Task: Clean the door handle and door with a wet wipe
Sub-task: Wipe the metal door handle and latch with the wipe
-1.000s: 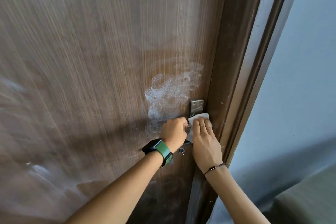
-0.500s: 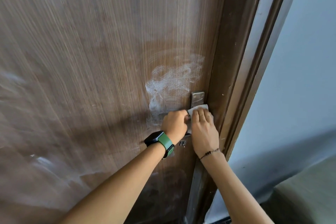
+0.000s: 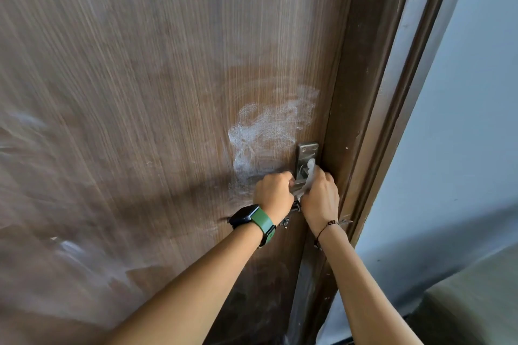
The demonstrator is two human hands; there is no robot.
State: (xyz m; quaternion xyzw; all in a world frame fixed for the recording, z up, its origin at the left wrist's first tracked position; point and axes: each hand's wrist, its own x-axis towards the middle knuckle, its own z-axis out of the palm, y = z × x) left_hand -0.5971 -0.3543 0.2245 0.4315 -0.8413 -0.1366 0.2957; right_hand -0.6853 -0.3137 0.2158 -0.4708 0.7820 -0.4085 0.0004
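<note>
A brown wood-grain door (image 3: 140, 92) fills most of the view, with white smears left of the lock. Its metal handle plate (image 3: 307, 152) sits near the right edge. My left hand (image 3: 273, 194), with a green-strapped watch on the wrist, is closed around the handle lever, which is mostly hidden. My right hand (image 3: 321, 194) grips a white wet wipe (image 3: 309, 173), bunched and pressed against the plate where the lever joins it.
The dark door frame (image 3: 372, 92) runs up the right side, beside a pale blue wall (image 3: 471, 120). A small metal key or latch (image 3: 284, 223) hangs below the handle. A grey surface (image 3: 476, 302) lies at the lower right.
My right hand went from flat fingers pressing the wipe on the plate to a curled grip bunching the wipe. More of the plate's top shows. My left hand stays on the lever.
</note>
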